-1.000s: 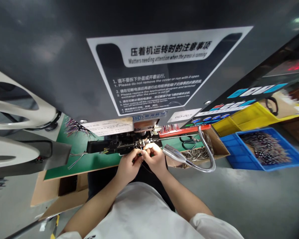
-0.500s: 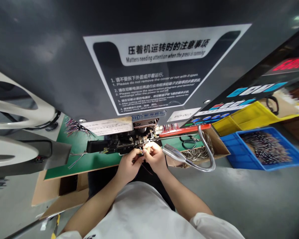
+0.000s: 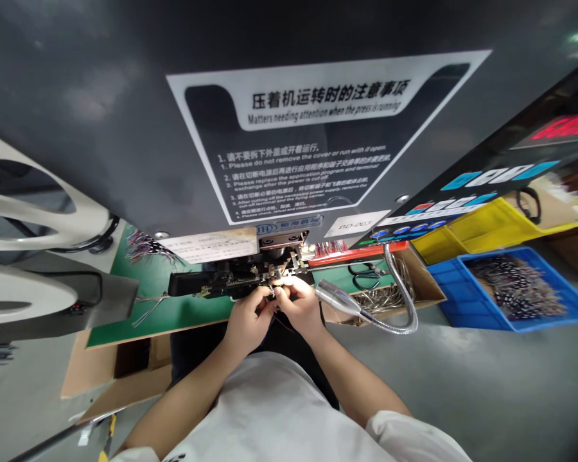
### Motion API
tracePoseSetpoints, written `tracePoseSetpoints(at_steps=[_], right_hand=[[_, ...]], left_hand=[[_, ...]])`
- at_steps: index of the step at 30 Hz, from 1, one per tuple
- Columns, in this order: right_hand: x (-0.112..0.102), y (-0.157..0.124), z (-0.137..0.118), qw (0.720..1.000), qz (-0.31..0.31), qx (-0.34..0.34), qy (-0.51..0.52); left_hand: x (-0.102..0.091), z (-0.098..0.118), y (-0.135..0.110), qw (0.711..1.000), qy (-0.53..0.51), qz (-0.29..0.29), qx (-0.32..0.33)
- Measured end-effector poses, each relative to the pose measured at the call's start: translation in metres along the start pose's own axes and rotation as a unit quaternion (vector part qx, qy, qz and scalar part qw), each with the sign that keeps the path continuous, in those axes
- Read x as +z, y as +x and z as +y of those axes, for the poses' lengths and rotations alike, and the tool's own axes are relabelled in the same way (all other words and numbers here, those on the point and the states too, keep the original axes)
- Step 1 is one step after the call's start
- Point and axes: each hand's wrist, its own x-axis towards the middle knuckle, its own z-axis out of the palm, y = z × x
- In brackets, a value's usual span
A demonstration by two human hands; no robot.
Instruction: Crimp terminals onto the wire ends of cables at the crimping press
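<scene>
Both hands meet in front of the crimping press (image 3: 125,141), close under its black applicator (image 3: 197,282). My left hand (image 3: 245,317) is closed, thumb and forefinger pinching thin wires (image 3: 271,292). Against it, my right hand (image 3: 301,308) also pinches at the wires, its forefinger reaching toward the metal crimping head (image 3: 282,264). The wire tips between the fingers are tiny and mostly hidden.
A flexible metal lamp (image 3: 340,298) curves close to my right hand. Green-handled pliers (image 3: 366,274) and a cardboard box (image 3: 424,282) of metal strips lie to the right. Beyond stand a blue bin (image 3: 443,282) of wires and a yellow bin (image 3: 486,224). Wire bundles (image 3: 147,247) rest left on the green mat (image 3: 192,311).
The fingers of my right hand have shifted slightly left toward the left fingertips. Both hands still pinch at the same spot, and the view has moved very slightly.
</scene>
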Motion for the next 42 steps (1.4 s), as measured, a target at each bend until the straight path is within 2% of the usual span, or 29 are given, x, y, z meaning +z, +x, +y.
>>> tracePoseSetpoints(at_steps=[7, 13, 17, 21, 27, 37, 42], right_hand=[[-0.0012, -0.0005, -0.0033, 1.000, 0.003, 0.005, -0.020], [-0.0004, -0.0036, -0.0011, 0.998, -0.007, 0.049, 0.025], [-0.0001, -0.0034, -0.0024, 0.998, -0.021, 0.050, 0.035], [-0.0010, -0.0020, -0.0066, 0.999, -0.010, 0.039, 0.018], [-0.0036, -0.0019, -0.0054, 0.999, -0.001, -0.024, -0.030], [-0.0014, 0.0004, -0.0025, 0.999, 0.014, -0.016, -0.047], [-0.0019, -0.0006, -0.0016, 1.000, 0.006, -0.011, -0.011]], left_hand=[[0.0001, -0.0010, 0.0008, 1.000, 0.001, -0.004, -0.004], [0.0019, -0.0046, -0.0015, 1.000, -0.008, -0.017, -0.001], [0.0029, -0.0058, -0.0015, 1.000, -0.007, -0.023, 0.004], [0.0033, -0.0064, -0.0014, 1.000, -0.002, -0.022, 0.007], [0.0015, -0.0034, -0.0013, 0.999, 0.024, -0.008, 0.024], [0.0009, 0.0007, 0.0001, 0.997, 0.063, 0.028, 0.019], [0.0011, -0.0018, -0.0011, 0.997, 0.069, 0.025, 0.032]])
